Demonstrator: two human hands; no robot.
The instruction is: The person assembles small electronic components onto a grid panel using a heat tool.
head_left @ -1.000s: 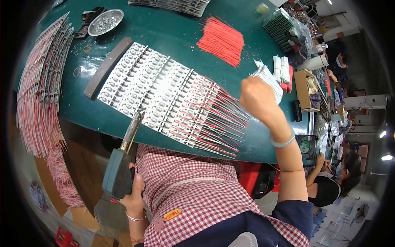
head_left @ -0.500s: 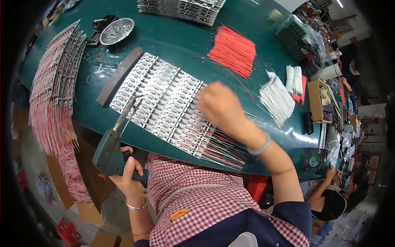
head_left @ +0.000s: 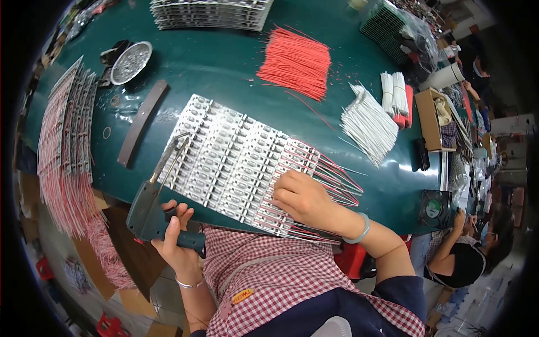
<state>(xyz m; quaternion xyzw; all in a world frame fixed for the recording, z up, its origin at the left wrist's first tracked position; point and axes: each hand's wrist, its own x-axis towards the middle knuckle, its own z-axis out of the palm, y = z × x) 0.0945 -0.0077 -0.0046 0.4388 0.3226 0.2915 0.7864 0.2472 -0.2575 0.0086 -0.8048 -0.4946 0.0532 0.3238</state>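
Note:
My left hand (head_left: pixel 177 241) is closed round the handle of a dark green soldering gun (head_left: pixel 147 210). The gun's metal tip reaches over the left side of a pale panel of small circuit boards (head_left: pixel 224 154) lying on the table. Thin red and white wires (head_left: pixel 338 174) run along the panel's right-hand strip and stick out past its edge. My right hand (head_left: pixel 306 199) rests on that strip with curled fingers. Its fingertips are hidden, so whether they pinch a wire cannot be seen. A brown bar (head_left: pixel 142 123) lies left of the panel, apart from it.
Red wires (head_left: pixel 297 64) and white wires (head_left: pixel 369 126) lie in piles beyond the panel. A metal dish (head_left: pixel 132 63) stands far left, near stacked wired panels (head_left: pixel 67 123). More panels (head_left: pixel 210 14) are stacked at the back. A co-worker (head_left: pixel 457 258) sits to the right.
The panel has slid right and toward me, away from the brown bar. My right hand has come down nearer me onto the wired strip. My left hand still grips the soldering gun.

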